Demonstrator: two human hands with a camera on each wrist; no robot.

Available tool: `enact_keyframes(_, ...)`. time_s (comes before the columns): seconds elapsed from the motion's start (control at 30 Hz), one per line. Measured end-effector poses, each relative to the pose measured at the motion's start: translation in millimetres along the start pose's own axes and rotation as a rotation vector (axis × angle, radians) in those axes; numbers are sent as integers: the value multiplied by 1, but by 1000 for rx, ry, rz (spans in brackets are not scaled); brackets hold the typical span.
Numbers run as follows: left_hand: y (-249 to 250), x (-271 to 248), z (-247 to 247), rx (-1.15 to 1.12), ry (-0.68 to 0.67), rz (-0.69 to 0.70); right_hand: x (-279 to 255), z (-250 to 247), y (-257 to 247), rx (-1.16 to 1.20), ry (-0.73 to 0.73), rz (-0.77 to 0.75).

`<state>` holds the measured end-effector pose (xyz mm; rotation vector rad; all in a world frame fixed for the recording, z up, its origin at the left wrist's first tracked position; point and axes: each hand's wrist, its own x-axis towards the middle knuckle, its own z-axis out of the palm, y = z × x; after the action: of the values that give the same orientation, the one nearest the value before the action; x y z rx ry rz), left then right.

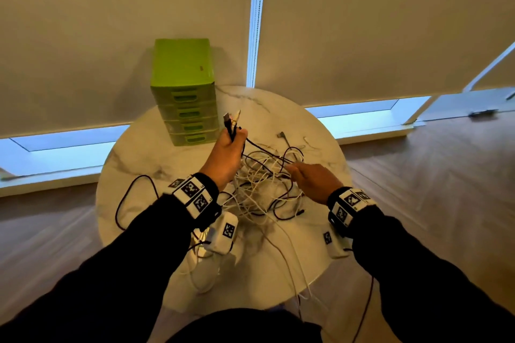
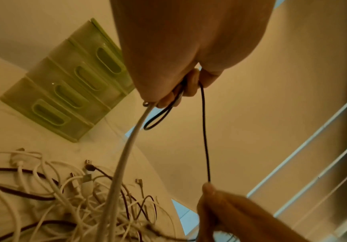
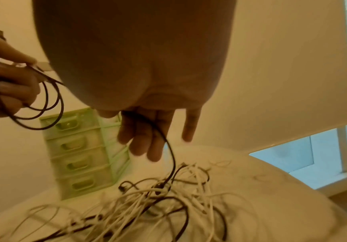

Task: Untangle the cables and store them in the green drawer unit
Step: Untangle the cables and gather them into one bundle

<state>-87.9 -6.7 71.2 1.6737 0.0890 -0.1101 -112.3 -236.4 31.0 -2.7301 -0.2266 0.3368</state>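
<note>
Between both hands runs 1 black cable [image 2: 205, 131]: left hand [image 1: 227, 153] grips plug ends, right hand [image 1: 312, 179] pinches it above the tangle [image 1: 264, 184]; feed slowly, keeping loops slack.

The green drawer unit [image 1: 182, 86] looks like smooth plastic, its top opaque and slightly glossy, its drawer fronts [image 2: 64, 96] translucent with a faint sheen. The round table [image 1: 306, 131] has a polished, marble-veined top, and the floor [image 1: 432, 175] looks like matt wood planks. The white cables [image 3: 197, 183] appear smooth and rubbery, the dark cable [image 2: 205, 131] finely textured, perhaps braided.
</note>
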Motion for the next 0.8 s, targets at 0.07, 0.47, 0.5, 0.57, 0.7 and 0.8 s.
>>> enact_keyframes(0.07, 1, -4, 11, 7, -54, 38, 3, -18, 13, -120, 189, 46)
enact_keyframes(0.47, -2, -16, 89, -55, -255, 107, -79, -50, 53, 325, 65, 57)
enact_keyframes(0.5, -3, -19, 95, -43, -277, 106, -87, -46, 52, 318, 46, 76)
enact_keyframes(0.57, -5, -22, 107, -32, -295, 80, -100, -38, 55, 296, 36, 130)
enact_keyframes(0.7, -13, -19, 122, -217, -328, -66, -117, -18, 94, 254, 43, 365)
enact_keyframes(0.8, -15, -22, 123, -313, -395, -168, -131, 6, 125, 110, -210, 556)
